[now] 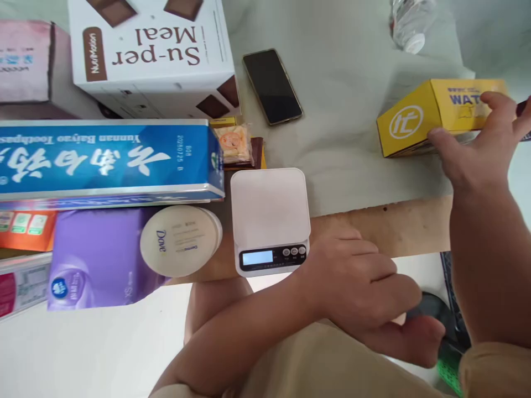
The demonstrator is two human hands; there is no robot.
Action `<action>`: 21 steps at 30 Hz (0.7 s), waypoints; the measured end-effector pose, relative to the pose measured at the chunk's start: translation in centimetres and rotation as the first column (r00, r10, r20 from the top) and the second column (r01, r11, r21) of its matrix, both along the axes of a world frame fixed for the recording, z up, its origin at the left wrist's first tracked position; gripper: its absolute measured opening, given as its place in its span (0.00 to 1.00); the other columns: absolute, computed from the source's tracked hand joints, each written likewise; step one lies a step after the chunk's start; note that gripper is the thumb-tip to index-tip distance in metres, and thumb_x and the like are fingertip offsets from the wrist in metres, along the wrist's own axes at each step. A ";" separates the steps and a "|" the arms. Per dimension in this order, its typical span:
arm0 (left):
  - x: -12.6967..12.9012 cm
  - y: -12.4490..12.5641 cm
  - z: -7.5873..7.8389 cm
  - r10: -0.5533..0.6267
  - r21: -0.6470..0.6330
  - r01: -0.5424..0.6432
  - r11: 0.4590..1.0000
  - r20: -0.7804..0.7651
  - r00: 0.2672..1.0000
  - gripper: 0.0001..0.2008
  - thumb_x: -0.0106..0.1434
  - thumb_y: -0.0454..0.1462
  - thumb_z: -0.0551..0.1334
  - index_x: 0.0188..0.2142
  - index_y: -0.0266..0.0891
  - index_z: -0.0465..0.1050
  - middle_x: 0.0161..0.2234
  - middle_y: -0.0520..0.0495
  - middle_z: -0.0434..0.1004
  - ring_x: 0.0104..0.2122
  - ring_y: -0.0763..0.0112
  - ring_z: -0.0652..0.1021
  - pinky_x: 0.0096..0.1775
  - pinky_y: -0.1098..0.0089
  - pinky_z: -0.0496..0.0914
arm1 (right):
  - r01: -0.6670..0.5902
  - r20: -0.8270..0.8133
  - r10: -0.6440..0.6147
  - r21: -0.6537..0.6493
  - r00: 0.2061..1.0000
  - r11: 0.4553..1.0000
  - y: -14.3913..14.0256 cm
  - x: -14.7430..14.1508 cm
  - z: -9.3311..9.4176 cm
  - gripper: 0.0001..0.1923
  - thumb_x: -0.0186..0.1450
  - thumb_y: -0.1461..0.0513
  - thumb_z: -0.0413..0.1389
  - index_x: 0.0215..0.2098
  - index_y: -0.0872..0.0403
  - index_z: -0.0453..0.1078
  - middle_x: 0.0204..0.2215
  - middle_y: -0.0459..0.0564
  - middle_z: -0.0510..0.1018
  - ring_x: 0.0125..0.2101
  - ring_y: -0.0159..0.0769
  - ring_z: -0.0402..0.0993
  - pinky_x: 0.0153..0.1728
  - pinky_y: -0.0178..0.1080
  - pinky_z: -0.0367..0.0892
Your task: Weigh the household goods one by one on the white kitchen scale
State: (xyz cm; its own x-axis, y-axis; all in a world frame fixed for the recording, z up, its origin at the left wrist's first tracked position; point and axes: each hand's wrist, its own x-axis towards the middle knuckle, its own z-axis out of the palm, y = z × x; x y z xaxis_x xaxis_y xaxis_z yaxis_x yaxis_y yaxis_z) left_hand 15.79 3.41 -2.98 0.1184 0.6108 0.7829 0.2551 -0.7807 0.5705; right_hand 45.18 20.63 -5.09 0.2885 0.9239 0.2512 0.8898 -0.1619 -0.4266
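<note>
- Right hand [483, 146] at three o'clock, fingers spread over the yellow box [431, 113], thumb pressed against its near edge, clasping the carton as it lies on the pale tabletop [352, 83].
- Left hand [365, 287] at five o'clock, reaching across the body, fingers curled around a dark object [435, 312] below the table edge; cannot tell what that object is.
- White kitchen scale [269, 218] at the centre, platform bare, display lit, just beside the left wrist at its nine o'clock.
- Round Dove jar [180, 240] at eight o'clock, lying on its side against a purple pack [95, 257].
- Blue toothpaste carton [108, 160] at nine o'clock, above the purple pack.
- White Su-per Meal box [153, 55] at eleven o'clock.
- Black phone [272, 87] at twelve o'clock, face up, well apart from the yellow box.
- Small snack packets [238, 145] between toothpaste carton and scale.
- Clear bottle [410, 22] at one o'clock, partly cut off.
</note>
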 end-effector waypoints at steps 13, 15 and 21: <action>0.1 0.0 0.2 -0.028 -0.036 0.033 0.999 0.122 0.992 0.21 0.67 0.41 0.53 0.18 0.42 0.54 0.19 0.56 0.42 0.19 0.75 0.58 0.26 0.67 0.50 | -0.103 0.156 0.094 0.047 0.983 0.994 -7.4 -2.8 0.9 0.57 0.41 0.34 0.67 0.63 0.46 0.58 0.57 0.56 0.47 0.68 0.57 0.44 0.68 0.66 0.52; 0.1 -0.1 0.3 -0.055 -0.084 0.066 0.994 0.128 0.990 0.20 0.66 0.42 0.57 0.19 0.41 0.56 0.18 0.56 0.48 0.20 0.76 0.61 0.26 0.67 0.53 | -0.062 0.166 0.058 0.020 0.984 0.998 -10.6 -4.8 1.6 0.57 0.43 0.33 0.65 0.65 0.46 0.59 0.58 0.56 0.49 0.68 0.58 0.47 0.66 0.66 0.58; 0.6 -0.7 0.4 -0.003 -0.442 -0.005 0.897 -0.017 1.000 0.15 0.67 0.45 0.54 0.43 0.34 0.69 0.40 0.40 0.77 0.43 0.63 0.77 0.45 0.60 0.76 | 0.026 0.116 -0.011 -0.125 0.993 0.992 -18.3 -9.1 3.8 0.51 0.50 0.33 0.59 0.67 0.41 0.60 0.63 0.56 0.52 0.67 0.62 0.53 0.66 0.70 0.59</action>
State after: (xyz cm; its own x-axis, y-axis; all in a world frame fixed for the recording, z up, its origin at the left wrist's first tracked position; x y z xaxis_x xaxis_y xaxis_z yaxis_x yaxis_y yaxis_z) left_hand 16.40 2.74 -2.54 0.1289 0.8936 0.4300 0.2685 -0.4489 0.8523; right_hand 36.04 2.31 -1.26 0.2815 0.9451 0.1657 0.9283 -0.2245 -0.2966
